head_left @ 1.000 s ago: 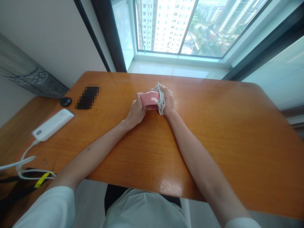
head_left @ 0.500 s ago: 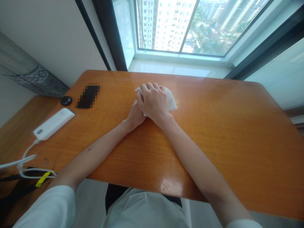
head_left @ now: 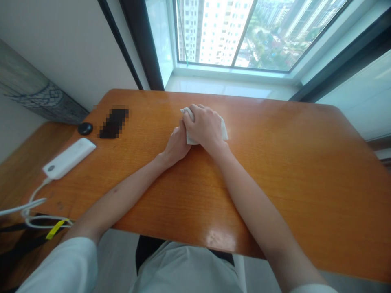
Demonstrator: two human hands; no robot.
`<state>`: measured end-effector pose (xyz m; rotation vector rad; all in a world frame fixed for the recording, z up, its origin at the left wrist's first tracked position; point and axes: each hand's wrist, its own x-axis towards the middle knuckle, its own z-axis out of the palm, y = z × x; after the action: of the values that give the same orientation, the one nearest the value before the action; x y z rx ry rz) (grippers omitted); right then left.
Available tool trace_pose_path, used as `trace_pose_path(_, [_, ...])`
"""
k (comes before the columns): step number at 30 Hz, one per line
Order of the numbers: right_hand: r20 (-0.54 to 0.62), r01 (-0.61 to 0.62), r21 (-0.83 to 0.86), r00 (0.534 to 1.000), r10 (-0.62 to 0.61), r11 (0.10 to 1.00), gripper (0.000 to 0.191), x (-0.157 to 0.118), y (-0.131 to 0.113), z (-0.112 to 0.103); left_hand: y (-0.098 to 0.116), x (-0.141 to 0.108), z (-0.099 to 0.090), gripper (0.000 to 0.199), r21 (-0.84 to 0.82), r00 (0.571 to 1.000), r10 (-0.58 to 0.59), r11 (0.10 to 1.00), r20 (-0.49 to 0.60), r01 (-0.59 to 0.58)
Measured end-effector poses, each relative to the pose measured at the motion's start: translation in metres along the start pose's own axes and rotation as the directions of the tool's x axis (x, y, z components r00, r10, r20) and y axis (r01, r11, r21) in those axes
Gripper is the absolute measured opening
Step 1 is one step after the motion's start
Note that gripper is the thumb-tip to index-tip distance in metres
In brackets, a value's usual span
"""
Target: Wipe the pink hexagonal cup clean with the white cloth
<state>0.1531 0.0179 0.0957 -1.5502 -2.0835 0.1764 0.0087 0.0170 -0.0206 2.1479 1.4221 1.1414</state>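
Note:
A folded white tissue lies on the wooden desk, near its middle. Over it rests my right hand, fingers curled around the tissue, with white edges sticking out on both sides. My left hand is pressed against the left side of the tissue, touching the right hand. Its fingers look bent and closed on the tissue's edge, partly covered by the right hand.
On the left of the desk are a white power bank with a white cable, a round black object and a blurred dark object. A window stands beyond the far edge.
My right hand has shifted slightly to the right with the tissue. The left hand has moved a little the same way, and more of it shows.

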Motion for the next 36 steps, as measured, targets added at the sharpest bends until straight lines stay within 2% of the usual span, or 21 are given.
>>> trace_pose_path(9, [0.015,-0.110,0.189,0.994,0.109,0.976,0.043,0.012,0.021,-0.001,0.001,-0.001,-0.001,0.030,0.022,1.000,0.023,0.999,-0.007,-0.023])
trace_pose_path(21, [-0.003,-0.162,0.451,0.983,0.183,0.877,0.041,0.017,0.041,0.005,-0.007,-0.002,0.001,0.039,0.007,1.000,-0.028,1.000,-0.009,0.028])
trace_pose_path(27, [0.032,-0.188,0.635,0.975,0.218,0.749,0.040,0.020,0.055,0.013,-0.008,-0.002,0.003,0.041,-0.022,0.999,-0.043,0.999,-0.023,0.042])
trace_pose_path(36, [0.121,-0.265,0.828,0.945,0.304,0.495,0.048,0.023,0.085,0.042,-0.006,-0.001,0.003,0.041,-0.016,0.999,-0.033,0.999,-0.023,0.032])
